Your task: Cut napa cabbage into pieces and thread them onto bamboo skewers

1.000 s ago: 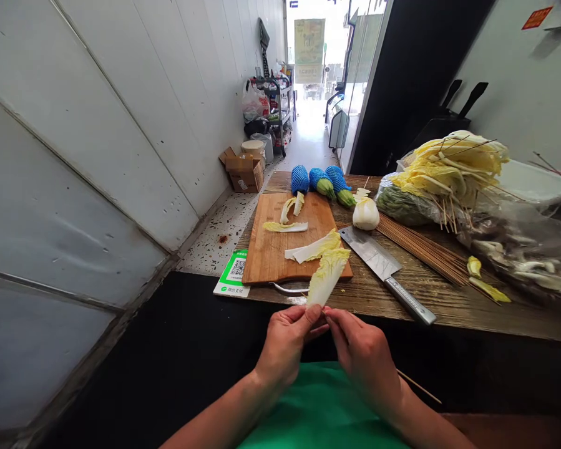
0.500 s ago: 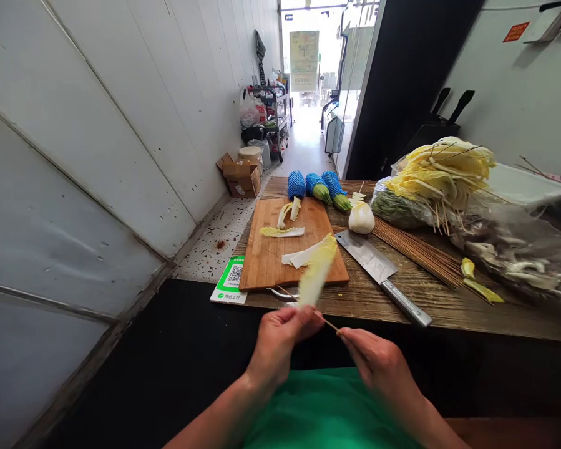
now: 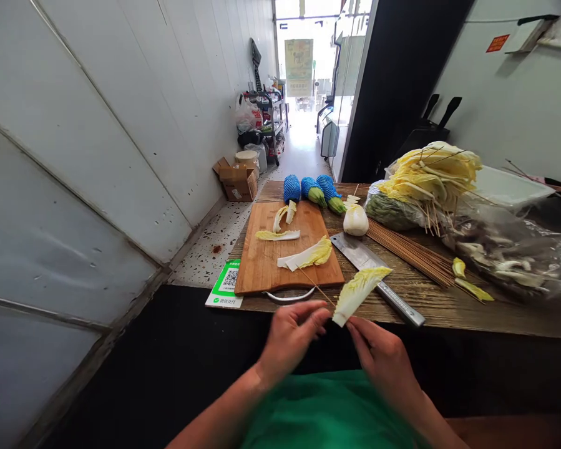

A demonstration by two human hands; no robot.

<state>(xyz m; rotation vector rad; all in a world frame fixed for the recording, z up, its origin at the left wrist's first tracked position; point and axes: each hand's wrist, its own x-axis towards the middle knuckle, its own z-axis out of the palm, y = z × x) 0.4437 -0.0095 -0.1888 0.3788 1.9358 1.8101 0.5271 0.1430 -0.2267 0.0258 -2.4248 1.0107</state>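
Observation:
A pale yellow-white cabbage leaf (image 3: 359, 294) slants up to the right above the table's front edge, its white base at my right fingertips. My right hand (image 3: 380, 346) is closed in a pinch there, on a thin bamboo skewer (image 3: 315, 288) whose lower end is hidden by leaf and fingers. The skewer's free length points up and left over the cutting board (image 3: 261, 268). My left hand (image 3: 294, 337) has its thumb and forefinger tips together at the skewer, just left of the leaf base. Another cabbage leaf (image 3: 315, 252) and a few leaf strips (image 3: 278, 236) lie on the board.
A cleaver (image 3: 362, 259) lies right of the board, beside a bundle of skewers (image 3: 411, 252). Behind are a white cabbage stump (image 3: 356, 221) and blue-netted vegetables (image 3: 312, 190). Skewered leaves (image 3: 434, 174) and bagged mushrooms (image 3: 518, 255) fill the right. A QR-code card (image 3: 226, 284) sits left.
The leaf has gone from my left fingers to my right fingertips and now leans right. The skewer's length now shows left of the leaf. The view has shifted slightly.

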